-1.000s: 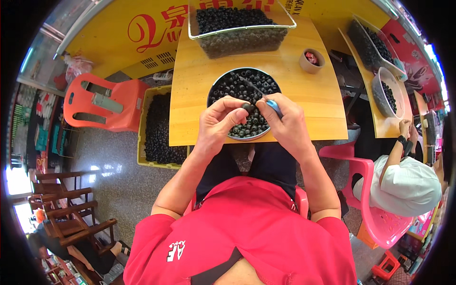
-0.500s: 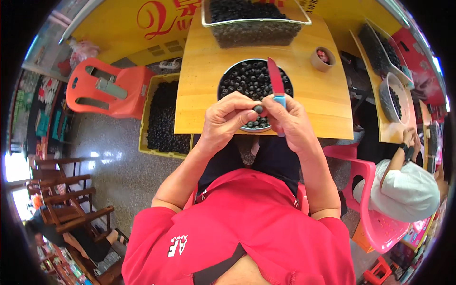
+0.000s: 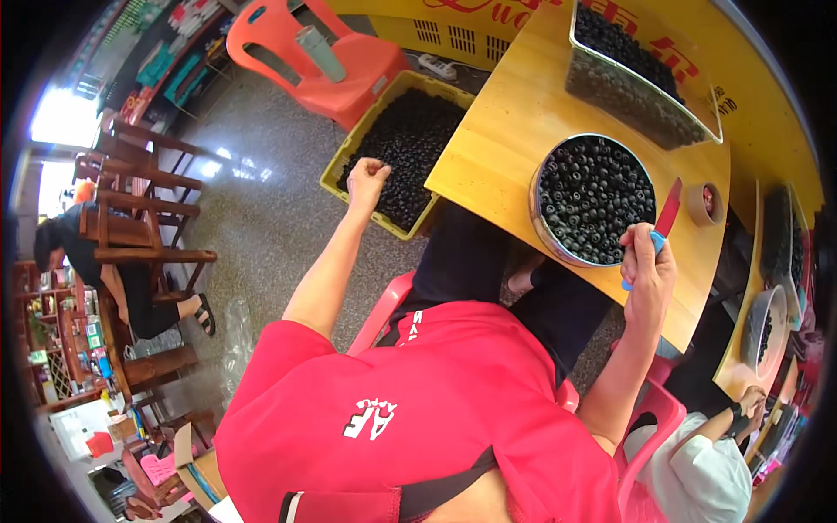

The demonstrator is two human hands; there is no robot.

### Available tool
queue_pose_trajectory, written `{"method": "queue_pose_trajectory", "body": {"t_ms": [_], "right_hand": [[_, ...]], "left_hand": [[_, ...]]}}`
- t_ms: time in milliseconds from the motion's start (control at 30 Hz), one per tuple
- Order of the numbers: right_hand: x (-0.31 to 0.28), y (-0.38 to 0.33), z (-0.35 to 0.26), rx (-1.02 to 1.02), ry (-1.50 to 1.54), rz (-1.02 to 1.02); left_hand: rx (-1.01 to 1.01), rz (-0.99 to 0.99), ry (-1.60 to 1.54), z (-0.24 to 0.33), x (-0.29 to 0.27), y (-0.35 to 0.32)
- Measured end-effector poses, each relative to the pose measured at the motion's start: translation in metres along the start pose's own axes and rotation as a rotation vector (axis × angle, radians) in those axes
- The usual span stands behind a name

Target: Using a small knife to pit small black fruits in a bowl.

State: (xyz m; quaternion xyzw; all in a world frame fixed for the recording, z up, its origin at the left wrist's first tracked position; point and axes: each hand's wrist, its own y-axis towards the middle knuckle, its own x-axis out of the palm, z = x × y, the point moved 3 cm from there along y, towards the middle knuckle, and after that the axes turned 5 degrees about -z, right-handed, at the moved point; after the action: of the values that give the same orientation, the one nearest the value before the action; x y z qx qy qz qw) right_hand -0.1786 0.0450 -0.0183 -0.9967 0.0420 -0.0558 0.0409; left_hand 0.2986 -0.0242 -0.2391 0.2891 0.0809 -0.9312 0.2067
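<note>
My left hand point(image 3: 366, 185) is over the yellow crate point(image 3: 330, 181) at the left, thumb and fingers pinched together. Whether a fruit sits between the fingertips cannot be made out. Small dark round fruits point(image 3: 405, 148) fill the crate. At the right, my right hand point(image 3: 647, 266) grips a knife point(image 3: 670, 209) with a red blade and blue handle, its blade pointing up and away from me. That hand is beside the near right rim of a round tin point(image 3: 547, 228), which stands at the table's edge, full of the same dark fruits point(image 3: 593, 196).
A clear bin point(image 3: 623, 100) of dark fruits and a small tub point(image 3: 703, 204) stand on the wooden table point(image 3: 497, 139). An orange chair point(image 3: 357, 65) with a green bottle is behind the crate. People sit at the lower right and far left.
My hands have parted. My left hand, earlier pinching a dark fruit over the tin, has moved left to the crate. The right keeps the knife beside the tin. The view has turned left.
</note>
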Motion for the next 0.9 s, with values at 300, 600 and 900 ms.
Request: {"method": "queue_pose_trajectory", "body": {"t_ms": [300, 600, 900], "right_hand": [[-0.004, 0.002, 0.005, 0.041, 0.04, 0.006], [0.001, 0.0, -0.001, 0.026, 0.017, -0.003], [0.0, 0.001, 0.001, -0.002, -0.034, -0.002]], "left_hand": [[0.433, 0.122, -0.06, 0.116, -0.005, -0.01], [1.226, -0.98, 0.112, 0.342, 0.053, -0.118], [1.335, -1.252, 0.811, 0.35, 0.117, -0.118]]}}
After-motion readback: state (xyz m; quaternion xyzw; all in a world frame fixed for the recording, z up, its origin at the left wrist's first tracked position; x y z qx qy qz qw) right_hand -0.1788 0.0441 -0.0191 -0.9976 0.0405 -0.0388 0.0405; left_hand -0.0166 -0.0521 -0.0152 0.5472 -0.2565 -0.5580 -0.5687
